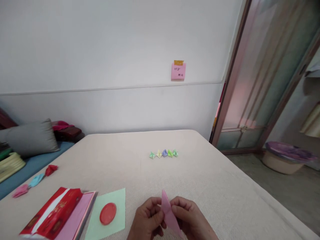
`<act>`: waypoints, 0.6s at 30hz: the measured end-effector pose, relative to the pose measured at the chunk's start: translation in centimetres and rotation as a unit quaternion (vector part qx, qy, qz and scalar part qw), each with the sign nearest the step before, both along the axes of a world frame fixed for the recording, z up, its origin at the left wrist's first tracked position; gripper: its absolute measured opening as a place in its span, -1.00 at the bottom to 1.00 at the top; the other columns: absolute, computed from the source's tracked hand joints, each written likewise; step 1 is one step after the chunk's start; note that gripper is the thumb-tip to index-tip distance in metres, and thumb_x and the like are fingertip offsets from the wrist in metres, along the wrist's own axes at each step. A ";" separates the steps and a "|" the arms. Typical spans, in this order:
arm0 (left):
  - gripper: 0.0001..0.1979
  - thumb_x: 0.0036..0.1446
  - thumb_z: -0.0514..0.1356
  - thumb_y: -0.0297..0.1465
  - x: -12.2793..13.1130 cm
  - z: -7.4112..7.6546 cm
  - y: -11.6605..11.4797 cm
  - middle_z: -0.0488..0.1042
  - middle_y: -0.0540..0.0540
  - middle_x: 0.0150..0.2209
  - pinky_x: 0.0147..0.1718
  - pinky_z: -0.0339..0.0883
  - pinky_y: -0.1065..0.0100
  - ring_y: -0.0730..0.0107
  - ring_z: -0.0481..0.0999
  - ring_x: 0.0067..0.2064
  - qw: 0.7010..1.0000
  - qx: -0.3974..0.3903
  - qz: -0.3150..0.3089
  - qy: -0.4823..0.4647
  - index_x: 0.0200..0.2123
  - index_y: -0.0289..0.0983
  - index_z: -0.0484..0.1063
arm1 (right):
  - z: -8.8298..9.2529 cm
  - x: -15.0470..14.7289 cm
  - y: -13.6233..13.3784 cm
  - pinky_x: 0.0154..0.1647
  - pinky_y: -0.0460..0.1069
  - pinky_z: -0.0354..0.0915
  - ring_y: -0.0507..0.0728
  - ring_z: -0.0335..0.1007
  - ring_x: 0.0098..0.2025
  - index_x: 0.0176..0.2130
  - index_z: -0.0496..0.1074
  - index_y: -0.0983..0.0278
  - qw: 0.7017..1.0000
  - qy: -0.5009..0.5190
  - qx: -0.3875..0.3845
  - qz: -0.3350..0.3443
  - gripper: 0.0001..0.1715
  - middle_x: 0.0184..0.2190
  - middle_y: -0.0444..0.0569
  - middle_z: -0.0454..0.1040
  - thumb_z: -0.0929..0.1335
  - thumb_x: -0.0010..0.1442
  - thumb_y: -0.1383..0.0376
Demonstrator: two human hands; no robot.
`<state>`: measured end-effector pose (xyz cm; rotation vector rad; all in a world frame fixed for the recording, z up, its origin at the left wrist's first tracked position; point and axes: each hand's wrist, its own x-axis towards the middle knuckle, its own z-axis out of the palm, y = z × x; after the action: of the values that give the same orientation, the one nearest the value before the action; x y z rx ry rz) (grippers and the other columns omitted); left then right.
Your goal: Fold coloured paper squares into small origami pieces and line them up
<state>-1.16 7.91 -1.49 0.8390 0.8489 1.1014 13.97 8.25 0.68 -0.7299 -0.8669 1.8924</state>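
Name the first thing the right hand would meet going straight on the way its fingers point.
The folded pink paper, which the right hand touches; just past it, probably the left hand, though depth is hard to judge here.

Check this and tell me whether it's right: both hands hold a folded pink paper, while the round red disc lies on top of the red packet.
One part is wrong: the head view shows the round red disc lying on the pale green sheet, not on the red packet. The left hand and right hand do hold a folded pink paper.
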 end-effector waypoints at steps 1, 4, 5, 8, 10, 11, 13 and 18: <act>-0.62 -0.21 0.42 -0.23 0.0 0.1 0.0 0.39 0.05 -0.63 -0.70 0.07 0.55 0.55 0.35 -0.63 1.000 -0.001 0.004 -0.013 -0.31 -0.29 0.51 | 0.1 0.0 -0.1 -0.49 -0.07 0.11 0.08 0.40 -0.55 -0.51 0.45 0.33 1.000 0.013 -0.002 0.002 -0.81 -0.67 -0.08 0.46 0.44 -0.03 0.24; -0.61 -0.22 0.43 -0.25 0.1 0.4 -0.1 0.36 0.10 -0.65 -0.70 0.05 0.55 0.58 0.34 -0.66 0.999 0.009 0.008 -0.039 -0.28 -0.26 0.49 | 0.5 -0.1 -0.3 -0.41 -0.02 0.19 0.09 0.40 -0.55 -0.50 0.45 0.32 0.998 0.057 -0.004 0.018 -0.83 -0.65 -0.10 0.45 0.43 -0.02 0.25; -0.61 -0.22 0.44 -0.26 0.1 0.5 -0.2 0.37 0.10 -0.65 -0.69 0.05 0.55 0.59 0.34 -0.66 0.999 0.014 0.008 -0.045 -0.28 -0.26 0.49 | 0.6 -0.1 -0.3 -0.39 0.00 0.20 0.10 0.41 -0.54 -0.50 0.46 0.31 0.997 0.069 -0.002 0.025 -0.83 -0.65 -0.09 0.45 0.43 -0.02 0.25; -0.64 -0.22 0.44 -0.28 0.1 0.9 -0.3 0.40 0.09 -0.65 -0.67 0.05 0.55 0.59 0.34 -0.64 0.998 0.032 0.007 -0.062 -0.29 -0.25 0.51 | 0.8 -0.3 -0.4 -0.39 0.01 0.22 0.13 0.43 -0.53 -0.50 0.47 0.31 0.996 0.087 0.005 0.036 -0.84 -0.66 -0.07 0.47 0.42 -0.02 0.24; -0.64 -0.23 0.45 -0.29 0.2 1.1 -0.4 0.41 0.09 -0.65 -0.66 0.05 0.56 0.60 0.33 -0.63 0.997 0.038 0.012 -0.068 -0.30 -0.25 0.52 | 0.8 -0.4 -0.5 -0.41 0.00 0.21 0.13 0.44 -0.52 -0.49 0.48 0.33 0.996 0.086 0.007 0.038 -0.84 -0.60 0.00 0.52 0.42 -0.02 0.25; -0.64 -0.24 0.45 -0.30 0.2 1.1 -0.4 0.41 0.09 -0.65 -0.66 0.05 0.56 0.60 0.33 -0.63 0.997 0.039 0.016 -0.069 -0.30 -0.24 0.53 | 0.8 -0.4 -0.5 -0.41 -0.01 0.20 0.14 0.44 -0.51 -0.48 0.48 0.33 0.995 0.087 0.006 0.041 -0.85 -0.57 0.03 0.54 0.42 -0.02 0.26; -0.63 -0.25 0.46 -0.30 0.2 1.2 -0.5 0.41 0.09 -0.65 -0.66 0.08 0.56 0.59 0.33 -0.62 0.996 0.044 0.019 -0.074 -0.29 -0.23 0.53 | 1.0 -0.5 -0.7 -0.41 -0.01 0.20 0.15 0.45 -0.49 -0.47 0.49 0.33 0.994 0.100 0.007 0.046 -0.85 -0.53 0.06 0.57 0.41 -0.01 0.26; -0.60 -0.23 0.46 -0.30 0.2 1.1 -0.5 0.40 0.09 -0.65 -0.66 0.11 0.55 0.58 0.33 -0.62 0.994 0.051 0.009 -0.096 -0.24 -0.21 0.53 | 1.6 -0.7 -1.2 -0.36 0.01 0.21 0.18 0.47 -0.43 -0.44 0.50 0.35 0.985 0.165 0.000 0.044 -0.84 -0.49 0.11 0.58 0.34 0.06 0.32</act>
<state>-0.96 7.38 -0.40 0.7956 0.6447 1.2272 13.30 7.01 2.30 -0.3673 -0.6970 2.0182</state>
